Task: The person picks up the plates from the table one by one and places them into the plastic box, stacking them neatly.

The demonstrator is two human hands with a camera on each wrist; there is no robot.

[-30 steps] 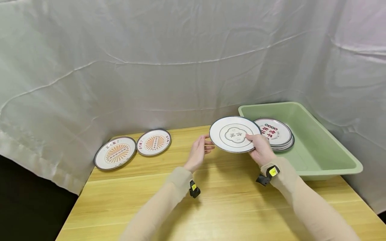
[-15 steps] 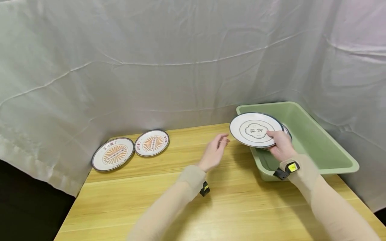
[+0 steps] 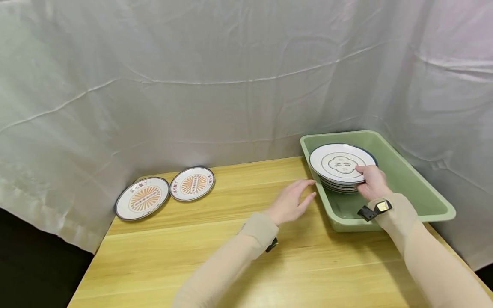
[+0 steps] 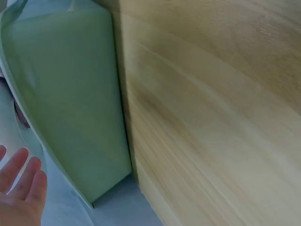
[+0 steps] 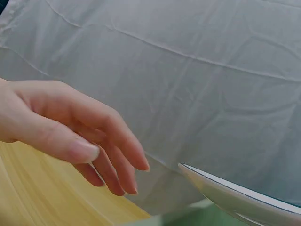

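Note:
My right hand (image 3: 374,182) pinches the near right edge of a white plate (image 3: 327,171) with a dark blue rim and a four-lobed motif holding characters. This plate lies level over a stack of plates (image 3: 334,186) inside the green basin (image 3: 417,194), covering most of them. In the right wrist view the plate (image 5: 244,200) appears edge-on. My left hand (image 3: 290,203) holds nothing, its fingers extended and fingertips right at the basin's left rim. The left wrist view catches only fingers and part of the palm of my left hand (image 4: 23,188) beside the basin wall.
Two white plates with orange sunburst patterns, a larger one (image 3: 143,199) and a smaller one (image 3: 192,184), lie side by side at the back left of the wooden table (image 3: 173,252). A grey curtain (image 3: 231,111) hangs behind the table.
My right hand has carried the blue-rimmed plate rightward from over the table to over the stack in the basin. My left hand, beside the plate earlier, has followed to the basin's left rim.

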